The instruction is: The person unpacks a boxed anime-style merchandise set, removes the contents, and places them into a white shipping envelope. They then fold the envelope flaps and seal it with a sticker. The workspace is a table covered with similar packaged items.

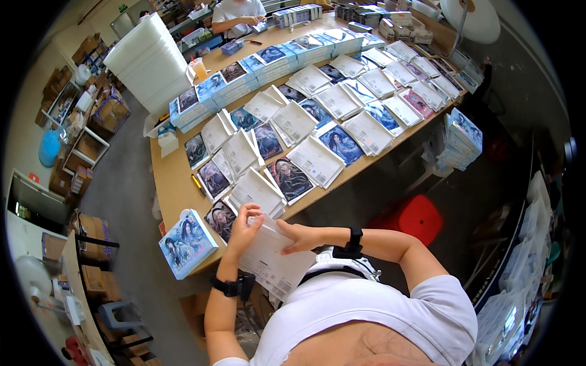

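Observation:
Close to my body, at the near edge of the table, I hold a flat white packet (274, 259) with grey print and a barcode. My left hand (244, 230) is closed at its upper left edge, fingers bent over it. From the right, my right hand (297, 236) grips it with the thumb on the face and the other fingers hidden beneath. Just beyond my hands lies a stack of similar white packets (256, 190). A dark illustrated card (221, 219) sticks out beside my left hand. To the left, a blue illustrated box (188, 244) lies at the table's corner.
Rows of white packets and illustrated cards (342, 145) cover the wooden table (174, 177). Blue boxes (268, 64) line its far side, near a drink cup (198, 69). Another person (238, 17) works across the table. A red stool (415, 219) stands at right.

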The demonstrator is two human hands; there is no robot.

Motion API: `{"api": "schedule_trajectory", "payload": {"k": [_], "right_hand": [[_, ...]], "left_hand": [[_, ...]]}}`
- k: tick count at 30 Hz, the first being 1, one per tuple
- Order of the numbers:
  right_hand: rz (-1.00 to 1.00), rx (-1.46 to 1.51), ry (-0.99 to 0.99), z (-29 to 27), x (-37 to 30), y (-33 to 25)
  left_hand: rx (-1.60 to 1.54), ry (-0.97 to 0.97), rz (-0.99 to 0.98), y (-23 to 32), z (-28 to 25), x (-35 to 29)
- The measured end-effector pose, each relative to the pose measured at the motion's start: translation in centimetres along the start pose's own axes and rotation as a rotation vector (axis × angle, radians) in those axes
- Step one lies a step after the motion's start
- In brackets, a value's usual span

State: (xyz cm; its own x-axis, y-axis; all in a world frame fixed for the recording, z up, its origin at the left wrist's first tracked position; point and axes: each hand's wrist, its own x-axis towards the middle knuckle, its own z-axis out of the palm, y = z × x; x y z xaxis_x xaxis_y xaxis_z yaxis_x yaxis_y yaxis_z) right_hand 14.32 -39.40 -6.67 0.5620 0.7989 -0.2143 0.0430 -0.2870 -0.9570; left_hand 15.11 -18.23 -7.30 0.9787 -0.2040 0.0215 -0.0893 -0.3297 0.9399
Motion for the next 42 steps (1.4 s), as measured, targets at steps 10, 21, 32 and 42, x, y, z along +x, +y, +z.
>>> {"api": "schedule_trajectory", "payload": {"k": [10, 21, 32, 42], "right_hand": [[-0.11, 0.312, 0.026, -0.1, 0.5, 3.0], [-0.091, 0.367, 0.271, 0.1, 2.3, 0.0], [-0.364, -0.053, 0.262, -0.7, 2.5, -0.7], [-0.197, -0.007, 0.235, -4.2, 0.0, -1.6]], "left_hand": [[-0.39, -0.016, -0.356, -1.7, -6.5, -8.8], [-1.093, 0.346, -0.281, -0.3, -2.9, -8.3], [-0.9, 0.297, -0.246, 2.4, -0.2, -4.9], [-0.833, -0.105, -0.504, 3.2, 1.5, -6.6]]}}
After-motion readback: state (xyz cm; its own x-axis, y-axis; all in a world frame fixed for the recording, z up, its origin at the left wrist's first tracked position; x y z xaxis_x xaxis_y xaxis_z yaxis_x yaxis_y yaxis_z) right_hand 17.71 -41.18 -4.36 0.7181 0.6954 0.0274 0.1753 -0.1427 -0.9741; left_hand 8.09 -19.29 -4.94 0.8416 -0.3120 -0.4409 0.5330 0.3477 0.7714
